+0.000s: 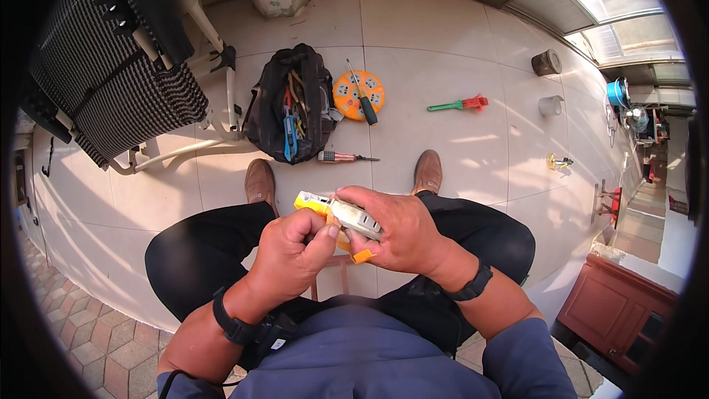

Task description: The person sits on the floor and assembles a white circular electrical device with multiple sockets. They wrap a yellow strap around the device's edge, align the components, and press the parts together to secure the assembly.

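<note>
Between my knees I hold a small white-and-yellow plastic block [356,219] with slots in its pale face. My right hand [408,233] grips it from the right, fingers over the top and thumb underneath. My left hand [290,257] pinches its near left side, thumb against bent forefinger. A yellow end [312,202] sticks out beyond the left fingers, and an orange-yellow piece [362,256] shows below the right hand. What lies between the left fingertips is too small to make out.
Ahead on the tiles are a black tool bag [255,122], an orange round disc [373,85] with a dark-handled screwdriver [367,110] on it, and a red-striped screwdriver [338,157]. A green-and-red tool [456,105] lies right of them. A woven chair [125,81] stands left.
</note>
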